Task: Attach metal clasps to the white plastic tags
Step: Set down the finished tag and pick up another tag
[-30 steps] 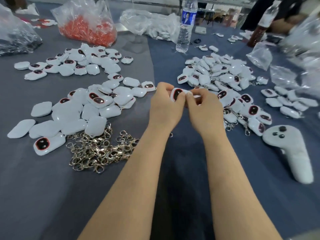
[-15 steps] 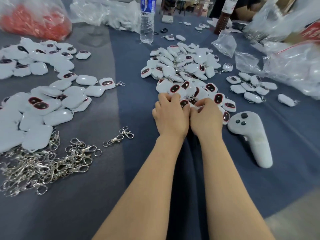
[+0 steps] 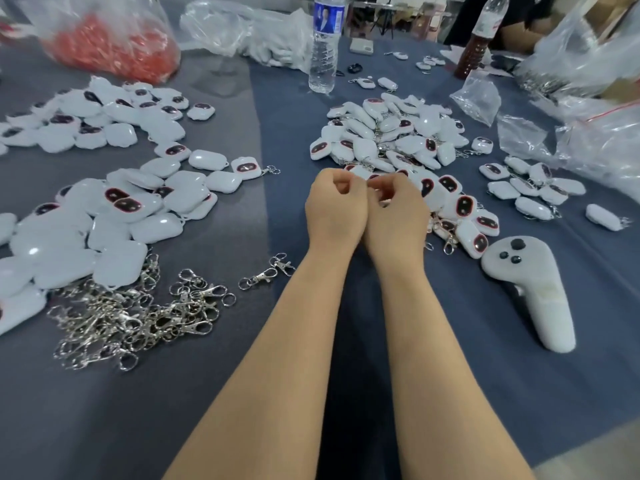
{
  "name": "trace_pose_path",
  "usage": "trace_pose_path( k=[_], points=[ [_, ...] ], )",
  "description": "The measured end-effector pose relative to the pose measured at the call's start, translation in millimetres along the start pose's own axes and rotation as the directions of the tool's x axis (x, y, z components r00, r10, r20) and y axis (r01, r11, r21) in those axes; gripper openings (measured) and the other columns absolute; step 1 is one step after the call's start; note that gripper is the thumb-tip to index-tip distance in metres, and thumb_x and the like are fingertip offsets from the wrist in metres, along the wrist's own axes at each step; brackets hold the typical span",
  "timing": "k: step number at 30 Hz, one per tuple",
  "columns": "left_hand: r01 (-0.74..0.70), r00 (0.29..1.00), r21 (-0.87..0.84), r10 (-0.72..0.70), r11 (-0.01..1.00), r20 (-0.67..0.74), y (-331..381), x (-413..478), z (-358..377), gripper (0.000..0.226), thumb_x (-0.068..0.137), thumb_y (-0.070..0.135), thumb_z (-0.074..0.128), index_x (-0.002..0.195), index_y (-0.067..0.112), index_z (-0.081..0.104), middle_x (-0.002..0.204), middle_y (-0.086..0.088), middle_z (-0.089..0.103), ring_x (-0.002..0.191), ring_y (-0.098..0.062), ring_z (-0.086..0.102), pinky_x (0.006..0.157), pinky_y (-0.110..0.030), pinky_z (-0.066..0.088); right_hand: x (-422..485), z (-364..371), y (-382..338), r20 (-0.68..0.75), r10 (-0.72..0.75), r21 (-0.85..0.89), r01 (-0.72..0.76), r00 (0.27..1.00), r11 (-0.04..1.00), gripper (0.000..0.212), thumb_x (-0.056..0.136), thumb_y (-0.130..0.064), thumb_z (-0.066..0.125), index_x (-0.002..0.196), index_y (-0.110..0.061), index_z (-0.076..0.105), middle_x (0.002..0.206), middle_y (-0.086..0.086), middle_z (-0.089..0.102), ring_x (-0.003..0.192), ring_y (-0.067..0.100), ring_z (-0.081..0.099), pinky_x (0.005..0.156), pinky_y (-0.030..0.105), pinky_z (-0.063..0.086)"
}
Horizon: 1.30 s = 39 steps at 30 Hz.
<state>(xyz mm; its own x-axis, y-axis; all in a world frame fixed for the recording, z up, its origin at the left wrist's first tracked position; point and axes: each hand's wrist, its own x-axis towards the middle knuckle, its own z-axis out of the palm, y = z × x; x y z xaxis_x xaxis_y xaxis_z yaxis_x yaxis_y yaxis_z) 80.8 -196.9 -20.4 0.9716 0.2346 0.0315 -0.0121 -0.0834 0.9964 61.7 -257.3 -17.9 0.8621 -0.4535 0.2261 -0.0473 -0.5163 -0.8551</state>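
From my remote feed I can read no text anywhere: the blue label on the water bottle far across the worktop and the white-and-red label on the brown bottle at far right are both too blurred.

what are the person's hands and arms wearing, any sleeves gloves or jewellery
Nothing worn shows. The left hand and right hand are bare, no gloves or rings visible. Both forearms are uncovered down to the picture's edge: no sleeves, watch or bracelet.
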Motion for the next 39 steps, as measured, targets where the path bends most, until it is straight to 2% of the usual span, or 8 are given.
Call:
trace_pose_path(
  k=[7, 12, 17, 22, 27, 30, 34, 39],
  points=[
    [-0.022, 0.966, -0.016, 0.017, 1.0, -0.256, 0, 2, -97, 0.011, 0.089, 0.013, 0.053, 0.097, 0.011, 0.061, 0.082, 0.009, 0.055, 0.079, -0.008, 0.053, 0.078, -0.02, 0.043, -46, 66, -47, 0.321, -0.108, 0.145, 0.064, 0.941, 0.987, 0.008, 0.089, -0.019, 0.056, 0.083, -0.025, 0.058, 0.077, -0.015, 0.06, 0.075, 0.001, 0.056, 0.062, 0.008, 0.041],
    [-0.006, 0.912, -0.05, -0.015, 0.999, -0.41, -9, -6, -162, 0.012, 0.089, 0.012, 0.051, 0.096, 0.018, 0.059, 0.088, 0.009, 0.058, 0.087, -0.012, 0.056, 0.084, -0.026, 0.047, -77, 113, -70, 0.487, -0.191, 0.029, 0.203, 0.852, 0.979, 0.037, 0.091, -0.02, 0.053, 0.127, -0.024, 0.056, 0.128, 0.002, 0.055, 0.115, 0.021, 0.052, 0.099, 0.035, 0.042],
    [0.0, 0.877, -0.156, -0.075, 0.988, -0.474, -15, -6, -189, 0.016, 0.089, 0.011, 0.049, 0.084, 0.025, 0.056, 0.097, -0.003, 0.062, 0.099, -0.025, 0.061, 0.093, -0.043, 0.049, -87, 142, -76, 0.573, -0.21, -0.209, 0.389, 0.792, 0.897, 0.059, 0.093, -0.016, 0.046, 0.147, -0.03, 0.029, 0.15, 0.006, 0.028, 0.136, 0.03, 0.026, 0.113, 0.039, 0.024],
    [0.021, 0.89, -0.198, -0.108, 0.98, -0.444, -20, -4, -191, 0.018, 0.087, 0.011, 0.048, 0.084, 0.028, 0.053, 0.101, -0.007, 0.063, 0.096, -0.026, 0.062, 0.089, -0.041, 0.052, -88, 149, -74, 0.52, -0.196, -0.192, 0.338, 0.831, 0.922, 0.044, 0.094, -0.029, 0.048, 0.138, -0.027, 0.045, 0.139, 0.007, 0.036, 0.128, 0.029, 0.028, 0.107, 0.042, 0.031],
    [-0.07, 0.903, -0.03, 0.05, 0.997, -0.426, -25, -1, -194, 0.022, 0.089, 0.011, 0.05, 0.108, 0.021, 0.057, 0.108, 0.007, 0.057, 0.082, 0.009, 0.055, 0.072, -0.004, 0.042, -81, 137, -73, 0.338, -0.28, 0.068, 0.274, 0.898, 0.959, 0.024, 0.099, -0.024, 0.04, 0.095, -0.015, 0.062, 0.096, 0.005, 0.06, 0.084, 0.02, 0.052, 0.073, 0.029, 0.038],
    [-0.149, 0.95, 0.124, 0.177, 0.981, -0.257, -25, -3, -192, 0.038, 0.09, 0.016, 0.057, 0.127, 0.023, 0.052, 0.129, 0.008, 0.049, 0.107, -0.002, 0.05, 0.093, -0.017, 0.042, -73, 118, -80, 0.357, -0.266, 0.269, 0.175, 0.895, 0.947, 0.02, 0.098, -0.027, 0.047, 0.085, -0.02, 0.061, 0.07, -0.008, 0.06, 0.062, 0.008, 0.062, 0.058, 0.013, 0.041],
    [-0.186, 0.978, 0.185, 0.201, 0.965, -0.063, -22, -9, -185, 0.044, 0.086, 0.023, 0.067, 0.127, 0.027, 0.053, 0.109, 0.019, 0.054, 0.111, -0.008, 0.054, 0.096, -0.024, 0.043, -71, 99, -74, 0.395, -0.229, 0.363, 0.078, 0.89, 0.929, 0.008, 0.091, -0.029, 0.06, 0.085, -0.026, 0.055, 0.056, -0.006, 0.062, 0.049, 0.001, 0.058, 0.061, 0.024, 0.05],
    [0.005, 0.941, -0.229, -0.082, 0.974, -0.328, -15, -7, -192, 0.028, 0.085, 0.015, 0.068, 0.111, 0.014, 0.057, 0.093, 0.005, 0.061, 0.087, -0.009, 0.062, 0.083, -0.024, 0.053, -70, 94, -66, 0.486, -0.129, 0.206, 0.03, 0.865, 0.978, 0.015, 0.086, -0.036, 0.065, 0.087, -0.023, 0.058, 0.076, -0.007, 0.062, 0.071, 0.014, 0.063, 0.071, 0.034, 0.054]
  ],
)
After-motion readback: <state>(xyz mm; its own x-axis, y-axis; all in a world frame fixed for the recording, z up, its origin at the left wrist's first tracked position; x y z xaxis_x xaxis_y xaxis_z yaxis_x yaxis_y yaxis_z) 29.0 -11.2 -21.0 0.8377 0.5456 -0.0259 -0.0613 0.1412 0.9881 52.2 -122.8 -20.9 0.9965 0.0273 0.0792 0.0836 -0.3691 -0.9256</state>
